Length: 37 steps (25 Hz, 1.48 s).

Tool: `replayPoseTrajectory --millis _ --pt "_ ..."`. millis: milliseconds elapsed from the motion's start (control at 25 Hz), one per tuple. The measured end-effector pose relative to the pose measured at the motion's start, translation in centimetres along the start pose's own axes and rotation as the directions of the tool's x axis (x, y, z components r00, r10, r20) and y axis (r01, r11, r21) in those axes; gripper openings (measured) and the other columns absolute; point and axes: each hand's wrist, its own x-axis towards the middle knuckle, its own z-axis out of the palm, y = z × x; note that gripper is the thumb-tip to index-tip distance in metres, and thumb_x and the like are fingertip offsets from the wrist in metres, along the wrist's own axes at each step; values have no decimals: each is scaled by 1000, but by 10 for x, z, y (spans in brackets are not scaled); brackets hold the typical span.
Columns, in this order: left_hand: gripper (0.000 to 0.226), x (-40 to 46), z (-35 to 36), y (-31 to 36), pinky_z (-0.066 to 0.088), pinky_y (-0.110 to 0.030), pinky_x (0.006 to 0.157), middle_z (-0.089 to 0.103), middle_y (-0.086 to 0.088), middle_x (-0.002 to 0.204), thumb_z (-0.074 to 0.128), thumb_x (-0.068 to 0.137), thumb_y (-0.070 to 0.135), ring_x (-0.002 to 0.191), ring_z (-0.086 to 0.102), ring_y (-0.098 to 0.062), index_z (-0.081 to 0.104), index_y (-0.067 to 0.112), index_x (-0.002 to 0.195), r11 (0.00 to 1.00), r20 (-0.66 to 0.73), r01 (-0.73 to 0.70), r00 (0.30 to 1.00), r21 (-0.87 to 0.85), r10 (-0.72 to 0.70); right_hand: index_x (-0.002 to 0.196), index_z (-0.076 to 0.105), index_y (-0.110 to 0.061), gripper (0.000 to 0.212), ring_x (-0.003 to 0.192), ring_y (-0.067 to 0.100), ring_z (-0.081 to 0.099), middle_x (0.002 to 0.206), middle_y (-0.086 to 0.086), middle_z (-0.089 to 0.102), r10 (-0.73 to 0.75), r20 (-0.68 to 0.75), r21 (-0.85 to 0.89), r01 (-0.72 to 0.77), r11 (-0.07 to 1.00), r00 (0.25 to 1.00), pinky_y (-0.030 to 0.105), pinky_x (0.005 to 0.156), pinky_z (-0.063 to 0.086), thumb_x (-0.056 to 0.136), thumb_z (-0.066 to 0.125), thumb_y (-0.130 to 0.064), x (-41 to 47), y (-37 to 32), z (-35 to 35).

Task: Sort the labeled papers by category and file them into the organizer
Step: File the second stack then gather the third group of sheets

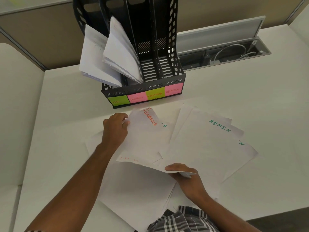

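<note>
**Head view: FINANCE sheet in hand, two slots unfilled**

Left hand (115, 127) pinches the top edge of the FINANCE sheet (142, 139), lifted off the desk (250, 91) middle. Right hand (185, 174) grips the ADMIN sheets (205, 148) by their near edge. Organizer (145, 91) stands at the far edge, tagged HR, SPORTS, FINANCE, ADMIN; HR and SPORTS slots hold paper. Judged next: FINANCE sheet into third slot.

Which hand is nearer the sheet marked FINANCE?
Left. The left hand grips the FINANCE sheet at its left edge; the right hand is below it, holding the ADMIN sheet.
</note>
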Motion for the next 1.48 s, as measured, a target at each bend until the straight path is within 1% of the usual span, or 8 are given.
replayPoseTrajectory --millis 200,480,840,960,1080,1240,1400,1480 --pt "14 -16 -2 -12 45 -46 79 76 -16 99 70 92 13 89 67 -37 74 3 102 968 -59 -246 967 56 249 86 83 -18 31 96 11 72 99 -5 79 79 -20 -87 -80 993 997 16 86 51 86 70 10 0 4 -1" --pt "20 -29 -1 -24 57 -50 84 76 -23 101 74 86 0 87 72 -43 72 -5 105 911 -128 -412 905 -24 406 82 81 -39 39 94 3 71 99 -15 78 169 -42 -106 -173 979 985 9 82 49 89 72 -1 -1 -2 -1" --pt "20 -22 -1 -30 62 -51 83 76 -24 99 78 80 -6 85 74 -41 74 -8 100 892 -163 -448 885 -52 435 91 80 -11 21 91 3 72 92 -11 79 158 -42 -80 -160 984 987 8 79 50 89 68 7 0 0 -2" --pt "13 -16 -3 -27 60 -47 84 76 -22 95 74 85 -5 84 73 -40 74 -6 98 917 -101 -370 928 -149 358 86 80 -25 29 90 -2 70 93 -20 77 170 -44 -100 -174 980 984 5 77 48 89 70 2 0 -2 -1" --pt "14 -7 -7 -21 49 -33 86 73 -14 101 67 93 4 91 67 -32 70 2 106 960 36 -142 987 -240 155 84 78 -34 34 89 -7 68 92 -26 75 181 -49 -138 -186 973 982 3 76 47 90 70 -1 -1 -3 -2" --pt "36 9 -23 -12 46 -30 86 65 2 103 68 92 7 97 61 -21 61 24 123 950 250 82 968 -302 -4 80 77 -41 36 83 -7 68 88 -24 76 212 -67 -148 -219 964 975 4 68 47 89 73 -7 -1 -3 -2" --pt "50 15 -54 1 56 -37 86 66 -5 101 70 88 -1 98 65 -28 61 24 131 952 377 124 926 -280 -9 93 76 -38 29 86 0 71 95 -17 77 217 -120 -26 -222 975 969 12 69 55 84 79 -10 4 -10 -2" --pt "47 13 -79 8 56 -30 81 66 -7 100 70 86 -6 90 64 -26 66 24 122 956 332 72 943 -284 27 102 75 -37 32 90 6 73 101 -9 78 209 -115 60 -203 977 971 22 73 60 85 78 -10 10 -16 -6"
